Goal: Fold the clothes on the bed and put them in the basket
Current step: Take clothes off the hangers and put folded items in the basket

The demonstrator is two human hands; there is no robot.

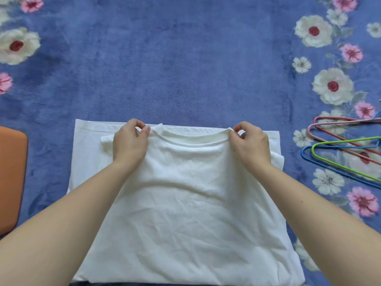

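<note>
**Both hands at the collar, shirt lying crosswise between them**

The white shirt [185, 203] lies flat on the bed [185, 69], directly under and between the two forearms. Its collar [189, 137] is at the far end, beyond the wrists, and its long edge runs from one hand to the other. The left hand [128, 141] pinches the cloth just left of the collar, thumb and fingertips closed on it. The right hand [250, 143] pinches the collar's right end the same way. Each hand is equally near its own shoulder seam, so neither has the advantage. Under the collar a second white layer shows, its straight edge just past the fingertips. The shirt seems doubled over, with the top layer about to be squared to that edge.

The bed cover is plush blue with a flower print, soft enough to drag at the cloth. Well to the right of the right hand lie several coloured hangers [340, 149]. Well to the left of the left hand sits an orange thing [11, 178], cut off by the frame; what it is cannot be told.
</note>
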